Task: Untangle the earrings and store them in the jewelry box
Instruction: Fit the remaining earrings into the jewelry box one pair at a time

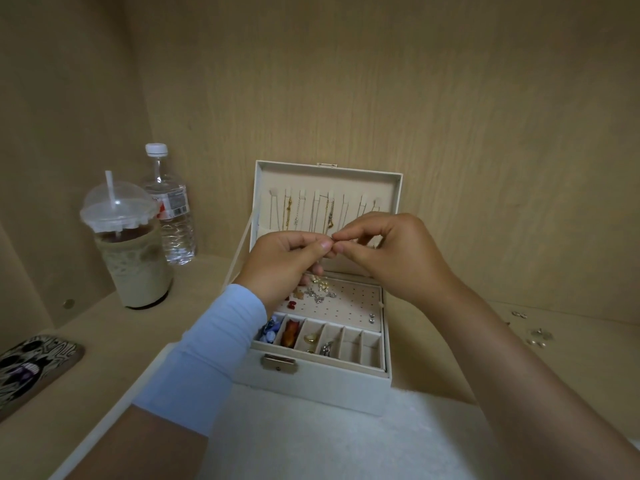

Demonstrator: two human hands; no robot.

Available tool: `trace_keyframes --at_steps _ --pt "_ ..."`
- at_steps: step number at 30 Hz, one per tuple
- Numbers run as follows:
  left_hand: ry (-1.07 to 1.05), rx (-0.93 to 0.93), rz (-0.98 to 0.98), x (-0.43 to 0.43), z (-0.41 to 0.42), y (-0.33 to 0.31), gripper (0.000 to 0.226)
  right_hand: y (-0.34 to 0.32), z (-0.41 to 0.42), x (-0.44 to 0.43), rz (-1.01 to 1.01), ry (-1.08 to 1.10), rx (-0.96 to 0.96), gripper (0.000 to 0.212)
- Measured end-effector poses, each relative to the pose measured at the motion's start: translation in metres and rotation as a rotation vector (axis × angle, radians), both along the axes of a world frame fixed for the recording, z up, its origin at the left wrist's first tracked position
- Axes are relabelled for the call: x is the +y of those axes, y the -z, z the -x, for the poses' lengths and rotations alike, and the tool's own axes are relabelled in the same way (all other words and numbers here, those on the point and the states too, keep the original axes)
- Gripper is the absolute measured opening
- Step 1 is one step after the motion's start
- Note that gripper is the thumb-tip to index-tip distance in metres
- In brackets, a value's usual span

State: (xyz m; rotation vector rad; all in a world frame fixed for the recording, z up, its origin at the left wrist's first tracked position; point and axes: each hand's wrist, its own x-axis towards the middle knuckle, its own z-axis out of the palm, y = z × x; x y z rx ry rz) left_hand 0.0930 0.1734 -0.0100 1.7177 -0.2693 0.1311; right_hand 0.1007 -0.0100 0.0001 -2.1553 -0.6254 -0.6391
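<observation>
Left hand (287,254) and right hand (384,251) pinch something tiny, probably an earring (333,239), fingertip-to-fingertip above the jewelry box (313,382) for teasing apart

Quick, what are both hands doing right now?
Left hand: closed, pinching something tiny; too small to tell what.
Right hand: closed, pinching the same tiny thing above the jewelry box.

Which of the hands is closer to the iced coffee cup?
Left. The left hand is held over the open jewelry box, just right of the cup. The right hand is on the far side of the left one, farther from the cup.
</observation>
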Motion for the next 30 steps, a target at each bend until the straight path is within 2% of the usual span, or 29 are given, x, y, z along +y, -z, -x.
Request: trace_keyframes --at_steps 2,6,8,10,11,15,20,24,30 --pt "0.0 -0.003 0.0 -0.001 0.0 0.0 0.015 -0.001 0.0 0.001 0.003 -0.017 -0.018 0.01" --pt "0.043 -0.048 -0.058 0.0 -0.002 0.003 0.013 -0.002 0.0 -0.002 -0.053 -0.015 0.066 0.008" --pt "0.0 -0.165 -0.291 0.003 -0.006 0.009 0.011 0.001 -0.001 -0.005 -0.017 0.011 0.129 0.008" --pt "-0.043 -0.261 -0.606 0.006 -0.01 0.015 0.012 0.006 -0.003 -0.009 0.128 0.028 0.217 0.007" --pt "-0.037 -0.272 -0.698 0.007 -0.01 0.016 0.012 0.008 -0.003 -0.009 0.213 0.036 0.26 0.007" --pt "0.033 -0.283 -0.867 0.006 -0.012 0.018 0.016 0.015 -0.003 -0.006 0.374 0.05 0.349 0.007" --pt "0.034 -0.334 -0.898 0.008 -0.015 0.018 0.014 0.015 -0.002 -0.002 0.426 0.095 0.305 0.007" --pt "0.043 -0.311 -0.892 0.007 -0.017 0.018 0.013 0.014 0.0 0.0 0.42 0.08 0.295 0.006" --pt "0.001 -0.305 -0.878 0.003 -0.019 0.017 0.009 0.015 0.001 0.0 0.52 0.078 0.203 0.003"
